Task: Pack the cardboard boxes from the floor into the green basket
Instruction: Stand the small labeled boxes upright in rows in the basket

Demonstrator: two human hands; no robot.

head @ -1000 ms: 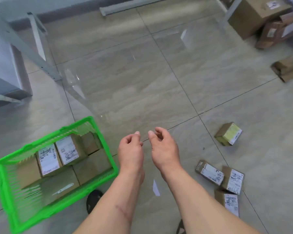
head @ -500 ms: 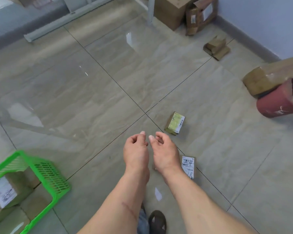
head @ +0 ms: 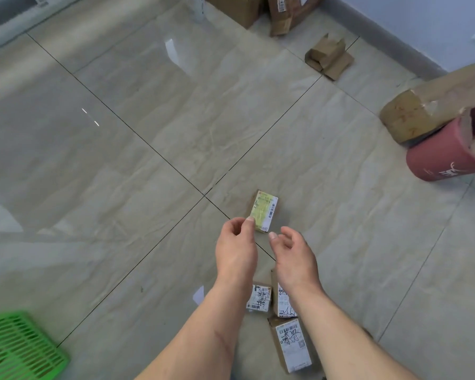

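Just beyond both fingers [head: 249, 219] (empty): yellow-labelled box [head: 264, 211]

A glossy beige tiled floor [head: 137, 149] crossed by dark grout lines fills the view. At the right edge a dark pink cylindrical bin [head: 444, 157] stands with torn cardboard sticking out of its mouth. A grey skirting board [head: 381, 37] runs along the pale wall [head: 422, 20] at upper right. A white post [head: 198, 8] rises at the top.
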